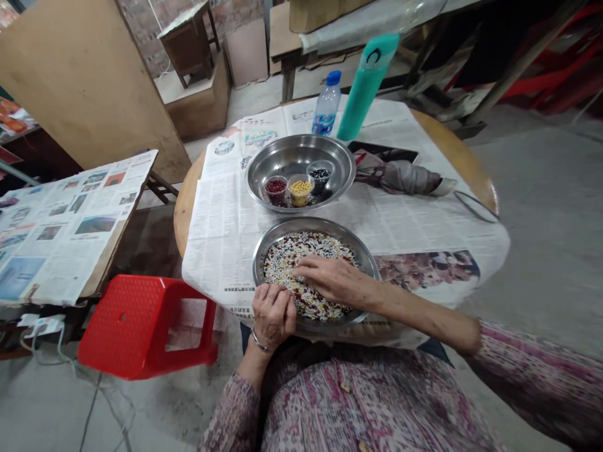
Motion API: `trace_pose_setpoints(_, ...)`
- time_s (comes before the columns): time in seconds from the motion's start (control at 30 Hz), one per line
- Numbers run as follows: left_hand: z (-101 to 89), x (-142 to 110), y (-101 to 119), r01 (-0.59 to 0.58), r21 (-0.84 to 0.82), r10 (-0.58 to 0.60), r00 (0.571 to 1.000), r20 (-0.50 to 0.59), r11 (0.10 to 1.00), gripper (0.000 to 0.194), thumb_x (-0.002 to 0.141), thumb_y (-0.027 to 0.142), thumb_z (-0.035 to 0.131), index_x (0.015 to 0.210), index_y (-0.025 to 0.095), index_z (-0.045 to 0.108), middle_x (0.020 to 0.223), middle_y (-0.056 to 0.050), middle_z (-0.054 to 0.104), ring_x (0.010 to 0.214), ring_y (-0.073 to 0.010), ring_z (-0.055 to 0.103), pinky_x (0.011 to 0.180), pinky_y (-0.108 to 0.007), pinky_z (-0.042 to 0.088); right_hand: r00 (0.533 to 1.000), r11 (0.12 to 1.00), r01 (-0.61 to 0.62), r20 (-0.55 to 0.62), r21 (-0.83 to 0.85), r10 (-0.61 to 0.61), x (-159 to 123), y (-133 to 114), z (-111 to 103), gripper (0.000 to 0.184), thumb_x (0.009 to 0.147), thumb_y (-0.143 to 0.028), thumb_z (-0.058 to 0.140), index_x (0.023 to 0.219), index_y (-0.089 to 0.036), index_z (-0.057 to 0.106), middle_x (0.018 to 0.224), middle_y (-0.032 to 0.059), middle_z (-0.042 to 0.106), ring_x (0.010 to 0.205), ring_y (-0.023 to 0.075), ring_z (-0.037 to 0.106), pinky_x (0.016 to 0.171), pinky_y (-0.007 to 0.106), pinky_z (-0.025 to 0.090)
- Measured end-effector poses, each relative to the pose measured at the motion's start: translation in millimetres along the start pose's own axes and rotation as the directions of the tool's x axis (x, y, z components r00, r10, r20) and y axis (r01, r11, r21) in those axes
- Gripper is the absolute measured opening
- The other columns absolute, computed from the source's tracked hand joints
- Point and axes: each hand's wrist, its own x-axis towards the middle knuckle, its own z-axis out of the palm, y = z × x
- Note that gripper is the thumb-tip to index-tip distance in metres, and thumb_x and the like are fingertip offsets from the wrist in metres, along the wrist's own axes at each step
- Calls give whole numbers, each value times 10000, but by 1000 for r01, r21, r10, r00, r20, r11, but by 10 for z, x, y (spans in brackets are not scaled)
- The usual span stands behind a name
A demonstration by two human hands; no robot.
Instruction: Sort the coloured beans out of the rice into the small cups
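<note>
I see a water bottle (326,105) just beside a green flask (367,89), with a folded umbrella (406,176) nearer me. On my left, a red stool (123,319) stands near a newspaper-covered side table (70,229).

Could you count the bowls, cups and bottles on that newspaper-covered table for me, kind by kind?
Metal bowls: 2
Clear cups: 3
Bottles: 2
Total: 7
</note>
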Motion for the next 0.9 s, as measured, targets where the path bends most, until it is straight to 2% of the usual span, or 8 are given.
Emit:
trace_pose_setpoints(0.1, 4, -12, -5, 8, -13, -8, 1000, -24, 1000, 143, 927, 183, 481, 936, 168, 623, 909, -89, 672, 853, -206, 583, 799, -370, 481, 984, 995, 84, 155, 56, -92, -82, -133, -8, 172, 897, -168, 540, 1023, -200, 652, 992, 75, 635, 931, 199, 574, 779, 317, 475)
trace_pose_setpoints(0.2, 10, -23, -11, 7, -17, -8, 999, -34, 1000, 131, 926, 185, 489, 951, 167, 616, 925, -93, 669, 868, -210, 586, 809, -369, 480, 969, 992, 115, 214, 53, -123, -120, -209, 66, 123, 897, -181, 564, 958, -205, 667, 951, 59, 627, 899, 189, 553, 759, 304, 451)
trace_pose_setpoints(0.33, 22, -26, -15, -4, -5, 4, 1000, -27, 1000, 154, 933, 176, 468, 941, 163, 621, 899, -89, 672, 851, -207, 591, 807, -370, 476, 982, 990, 112, 160, -81, -98, -60, -119, 177, 158, 927, -162, 508, 948, -184, 663, 941, 77, 620, 870, 196, 542, 737, 316, 439)
trace_pose_setpoints(0.5, 26, -20, -16, -2, 9, 3, 1000, -22, 1000, 182, 936, 182, 454, 906, 166, 633, 864, -85, 674, 828, -204, 589, 793, -366, 473, 999, 976, -46, -32, -213, 40, 56, 126, 102, 211, 925, -119, 472, 987, -177, 665, 977, 101, 629, 944, 223, 544, 797, 338, 449)
trace_pose_setpoints(0.6, 21, -15, -15, -6, 6, 6, 1000, -19, 1000, 182, 937, 182, 455, 896, 166, 632, 864, -84, 672, 828, -203, 585, 794, -365, 469, 969, 965, -189, -192, -184, 153, 120, 207, 45, 230, 949, -174, 457, 1060, -184, 657, 1079, 117, 628, 1038, 244, 531, 884, 367, 454)
trace_pose_setpoints(0.67, 15, -12, -13, -6, 2, 6, 1000, -14, 1000, 183, 940, 179, 452, 894, 165, 629, 867, -85, 671, 830, -204, 579, 795, -366, 465, 946, 957, -253, -243, -141, 214, 173, 221, 54, 229, 965, -263, 468, 1075, -180, 652, 1106, 125, 626, 1045, 255, 525, 912, 390, 454)
trace_pose_setpoints(0.8, 10, -8, -9, -7, 0, 7, 1000, -6, 1000, 183, 944, 172, 448, 896, 162, 624, 871, -86, 671, 826, -203, 567, 796, -368, 461, 969, 978, -196, -172, -79, 180, 285, 190, 141, 250, 943, -358, 538, 1077, -178, 648, 1091, 118, 624, 1042, 253, 531, 943, 409, 439)
trace_pose_setpoints(0.9, 11, -8, -8, -7, 3, 7, 1000, -1, 1000, 188, 943, 174, 442, 895, 165, 623, 855, -80, 664, 820, -202, 567, 795, -367, 462, 991, 992, -124, -58, -26, 122, 323, 154, 177, 173, 904, -272, 580, 1018, -164, 651, 996, 97, 625, 972, 224, 555, 887, 357, 442)
